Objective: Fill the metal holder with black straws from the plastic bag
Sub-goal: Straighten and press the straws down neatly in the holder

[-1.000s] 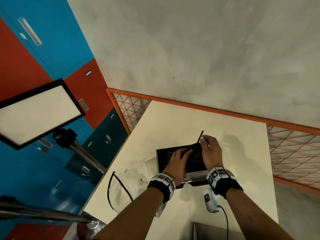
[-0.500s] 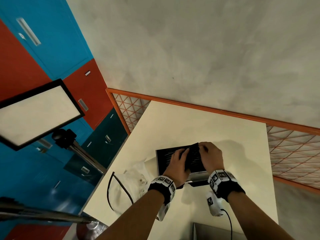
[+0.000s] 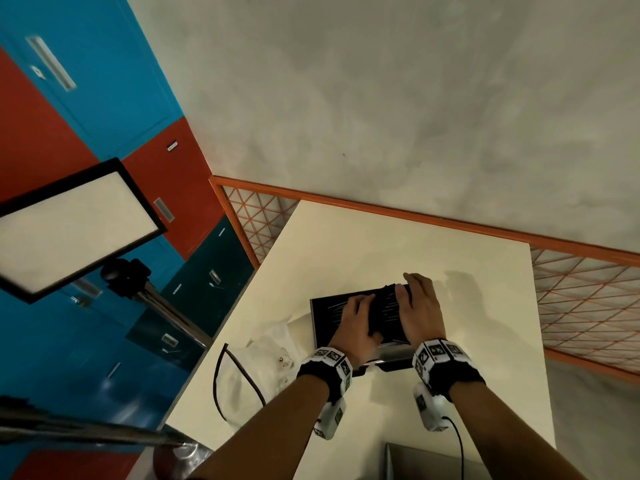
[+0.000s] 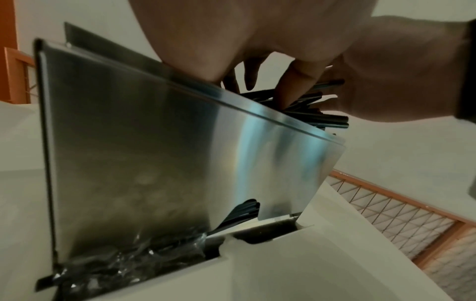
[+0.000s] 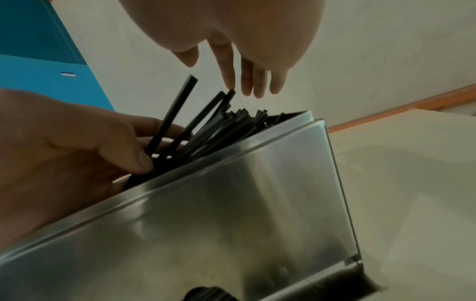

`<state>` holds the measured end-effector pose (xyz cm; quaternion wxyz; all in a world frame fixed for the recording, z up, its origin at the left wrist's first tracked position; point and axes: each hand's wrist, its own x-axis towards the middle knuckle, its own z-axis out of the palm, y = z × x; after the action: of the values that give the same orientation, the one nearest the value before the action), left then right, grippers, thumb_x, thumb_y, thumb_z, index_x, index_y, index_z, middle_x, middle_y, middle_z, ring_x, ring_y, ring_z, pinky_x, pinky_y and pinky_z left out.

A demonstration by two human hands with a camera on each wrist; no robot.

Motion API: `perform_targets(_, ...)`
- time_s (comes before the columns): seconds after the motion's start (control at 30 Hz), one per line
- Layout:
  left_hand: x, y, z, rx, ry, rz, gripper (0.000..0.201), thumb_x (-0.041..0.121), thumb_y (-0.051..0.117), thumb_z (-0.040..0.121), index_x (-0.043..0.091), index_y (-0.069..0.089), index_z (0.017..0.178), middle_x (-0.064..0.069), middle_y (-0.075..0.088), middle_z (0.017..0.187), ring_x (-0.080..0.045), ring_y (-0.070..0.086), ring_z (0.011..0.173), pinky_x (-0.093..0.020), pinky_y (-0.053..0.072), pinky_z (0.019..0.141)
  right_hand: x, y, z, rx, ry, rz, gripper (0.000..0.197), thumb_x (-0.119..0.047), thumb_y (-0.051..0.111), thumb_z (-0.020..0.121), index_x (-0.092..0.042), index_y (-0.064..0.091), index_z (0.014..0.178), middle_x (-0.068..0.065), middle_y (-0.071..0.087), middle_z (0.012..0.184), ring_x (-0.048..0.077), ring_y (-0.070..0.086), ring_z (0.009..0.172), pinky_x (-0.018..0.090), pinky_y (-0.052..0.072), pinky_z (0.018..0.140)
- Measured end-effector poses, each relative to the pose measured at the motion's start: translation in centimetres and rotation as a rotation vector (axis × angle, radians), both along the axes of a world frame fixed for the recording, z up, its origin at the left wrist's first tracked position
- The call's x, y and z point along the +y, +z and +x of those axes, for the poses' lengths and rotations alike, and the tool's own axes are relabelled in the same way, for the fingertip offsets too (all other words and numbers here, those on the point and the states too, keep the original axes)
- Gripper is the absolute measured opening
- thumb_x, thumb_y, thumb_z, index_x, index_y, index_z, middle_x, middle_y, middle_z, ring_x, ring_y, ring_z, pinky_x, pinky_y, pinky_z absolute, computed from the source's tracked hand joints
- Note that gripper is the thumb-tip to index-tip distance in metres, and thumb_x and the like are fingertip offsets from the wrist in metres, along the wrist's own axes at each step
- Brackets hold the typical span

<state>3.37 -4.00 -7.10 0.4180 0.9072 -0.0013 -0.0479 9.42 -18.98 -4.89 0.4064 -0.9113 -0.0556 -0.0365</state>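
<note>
The metal holder [image 3: 313, 322] stands on the cream table [image 3: 363, 244], packed with black straws [image 3: 384, 313]. My left hand [image 3: 363, 306] reaches into its open top; in the right wrist view its thumb and fingers [image 5: 139, 160] pinch a bunch of straws [image 5: 206, 126] that fan upward. My right hand [image 3: 408, 289] hovers over the far straw ends, fingers [image 5: 231, 81] straight, one tip touching a straw. The shiny holder wall [image 4: 128, 152] fills the left wrist view. The emptied-looking plastic bag [image 3: 266, 355] lies crumpled left of the holder.
A black cable [image 3: 221, 379] loops beside the bag near the table's left edge. A grey metal piece [image 3: 433, 462] sits at the near edge. An orange mesh fence [image 3: 588, 306] borders the table. A light panel on a stand [image 3: 69, 226] is at left.
A second ago my right hand held one straw sticking up above the holder. That straw has gone down among the others, and the right hand now lies flatter over the straw ends.
</note>
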Motion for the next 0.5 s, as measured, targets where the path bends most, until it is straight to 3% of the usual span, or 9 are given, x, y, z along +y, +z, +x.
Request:
perform_targets(0.1,0.5,-0.8,-0.2,-0.058,-0.041,0.074,0.090,0.048,0.070,0.085,0.008,0.030,0.155,-0.007,0.027,0.156,-0.022,0.031,0.142,-0.027,0.028,0.119,0.3,-0.4,0.0,-0.003,0.085,-0.069,0.040,-0.025,0.038,0.099,-0.003,0.059,0.125,0.016,0.055,0.134,0.032,0.044,0.127,0.044,0.042,0.106)
perform_targets(0.17,1.3,-1.8,-0.1,-0.090,-0.075,0.174,0.108,0.071,0.066,0.077,0.008,0.026,0.156,-0.008,0.025,0.158,-0.024,0.028,0.145,-0.035,0.027,0.121,0.4,-1.4,-0.4,-0.022,0.187,-0.138,0.042,-0.022,0.033,0.094,0.000,0.066,0.111,0.020,0.063,0.121,0.034,0.043,0.119,0.048,0.049,0.098)
perform_targets(0.2,1.7,-2.2,-0.1,-0.099,-0.091,0.229,0.115,0.077,0.064,0.073,0.007,0.025,0.156,-0.010,0.024,0.159,-0.027,0.027,0.146,-0.040,0.027,0.122,0.5,-1.5,-0.6,0.023,0.180,-0.097,0.039,-0.021,0.036,0.096,-0.001,0.065,0.112,0.018,0.062,0.120,0.032,0.044,0.118,0.047,0.048,0.099)
perform_targets(0.3,2.4,-2.7,-0.1,-0.084,-0.103,0.323,0.121,0.078,0.065,0.071,0.006,0.021,0.157,-0.012,0.023,0.160,-0.032,0.024,0.147,-0.049,0.024,0.122,0.6,-1.8,-1.3,-0.047,0.088,-0.157,0.036,-0.027,0.043,0.099,-0.003,0.060,0.119,0.014,0.057,0.119,0.031,0.052,0.108,0.042,0.044,0.100)
perform_targets(0.4,2.0,-2.6,-0.2,-0.071,-0.107,0.388,0.120,0.076,0.066,0.072,0.008,0.017,0.158,-0.011,0.022,0.161,-0.030,0.021,0.149,-0.052,0.020,0.122,0.2,-2.0,-1.7,-0.130,0.102,-0.266,0.045,-0.036,0.035,0.095,-0.002,0.064,0.105,0.014,0.059,0.104,0.033,0.057,0.089,0.043,0.050,0.085)
perform_targets(0.5,1.7,-2.5,-0.1,-0.013,-0.096,0.440,0.123,0.081,0.062,0.071,0.014,0.010,0.160,-0.008,0.022,0.163,-0.026,0.017,0.151,-0.051,0.015,0.124,-0.4,-1.9,-2.2,-0.148,0.135,-0.346,0.044,-0.036,0.034,0.094,-0.004,0.065,0.096,0.012,0.060,0.096,0.032,0.058,0.082,0.041,0.051,0.080)
